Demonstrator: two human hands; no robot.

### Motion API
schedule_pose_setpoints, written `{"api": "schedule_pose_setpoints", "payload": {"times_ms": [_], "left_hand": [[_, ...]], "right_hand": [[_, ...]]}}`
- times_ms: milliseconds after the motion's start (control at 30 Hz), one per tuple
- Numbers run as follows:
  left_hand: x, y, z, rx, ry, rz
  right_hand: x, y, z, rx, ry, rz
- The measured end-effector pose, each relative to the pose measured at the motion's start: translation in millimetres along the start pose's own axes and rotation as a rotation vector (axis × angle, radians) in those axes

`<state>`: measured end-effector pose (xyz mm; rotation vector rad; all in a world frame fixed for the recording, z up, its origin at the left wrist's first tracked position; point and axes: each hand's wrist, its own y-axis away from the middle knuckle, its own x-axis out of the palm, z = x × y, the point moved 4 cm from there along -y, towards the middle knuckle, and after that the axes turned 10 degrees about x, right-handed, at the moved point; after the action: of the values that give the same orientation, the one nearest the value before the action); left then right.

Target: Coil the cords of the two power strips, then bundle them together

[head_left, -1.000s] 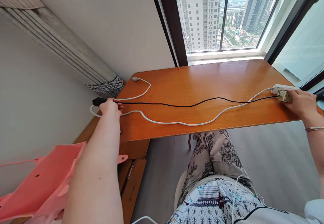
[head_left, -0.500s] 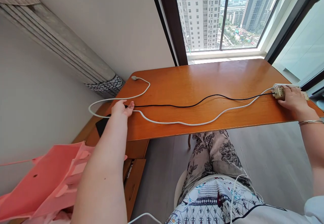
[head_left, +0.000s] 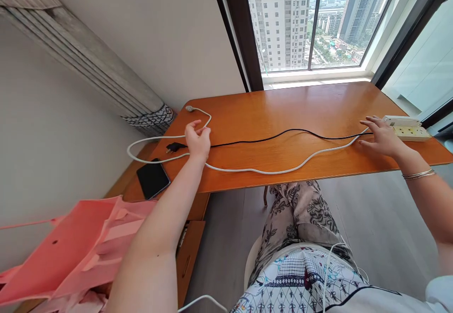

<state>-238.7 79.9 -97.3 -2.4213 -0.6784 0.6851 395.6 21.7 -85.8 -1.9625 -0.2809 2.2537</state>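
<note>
Head view: A black cord (head_left: 255, 141) runs across a wooden table (head_left: 300, 110) between two bare hands, its plug (head_left: 176, 147) lying just beyond the left hand (head_left: 198, 142). The left fingers curl loosely over the cord; whether they pinch it cannot be told. The right hand (head_left: 382, 137) has thumb and fingers parted around the cord's far stretch, its palm hiding any hold, just beside a power strip (head_left: 410, 133). Thin and limp, the cord looks light and easy to bend, hardly fragile; the plug, stiffer, seems the surest place to grasp. A thicker white cable (head_left: 262, 172) snakes nearby, likely springier. The tabletop, smooth and glossy, should let both slide. At left, a phone (head_left: 153, 179) lies near a pink bag (head_left: 85, 247); beyond, a gathered curtain (head_left: 106, 72) and a window (head_left: 314, 29) overlooking towers.
</note>
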Motion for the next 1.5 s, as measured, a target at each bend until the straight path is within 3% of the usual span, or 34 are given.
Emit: {"api": "schedule_pose_setpoints", "payload": {"times_ms": [67, 167, 267, 367, 500, 600, 800, 967, 1133, 1233, 1333, 1500], "left_hand": [[26.1, 24.3, -36.9, 0.082, -0.044, 0.194], [62.4, 71.1, -96.2, 0.410, -0.060, 0.632], [81.4, 114.0, -130.5, 0.681, -0.108, 0.976], [87.0, 131.2, -136.3, 0.788, -0.152, 1.092], [87.1, 127.4, -122.1, 0.827, -0.213, 1.149], [84.0, 118.1, -112.3, 0.845, -0.255, 1.118], [78.2, 93.1, -100.3, 0.818, -0.384, 0.833], [84.9, 85.1, -80.1, 0.659, -0.440, 0.912], [79.6, 79.2, -79.3, 0.601, -0.410, 0.770], [76.2, 74.1, -92.5, 0.626, -0.331, 0.679], [74.1, 69.9, -117.8, 0.708, -0.227, 0.624], [66.0, 60.7, -174.3, 0.775, -0.062, 0.477]], "right_hand": [[8.5, -0.9, 36.6, -0.146, -0.069, 0.062], [25.7, -1.3, 85.8, -0.292, -0.093, 0.172], [40.0, -3.8, 116.1, -0.343, -0.100, 0.226], [47.4, -8.8, 124.9, -0.314, -0.128, 0.265], [47.1, -12.9, 120.9, -0.241, -0.148, 0.283], [45.4, -12.8, 118.2, -0.187, -0.172, 0.305], [42.8, -10.5, 119.8, -0.201, -0.148, 0.264], [41.4, -6.3, 119.6, -0.256, -0.105, 0.233], [42.0, -8.5, 123.0, -0.239, -0.122, 0.249], [34.6, -12.1, 142.2, -0.260, -0.208, 0.151], [22.3, -14.9, 177.0, -0.331, -0.338, 0.085], [0.1, -21.3, 233.3, -0.442, -0.647, 0.141]]}}
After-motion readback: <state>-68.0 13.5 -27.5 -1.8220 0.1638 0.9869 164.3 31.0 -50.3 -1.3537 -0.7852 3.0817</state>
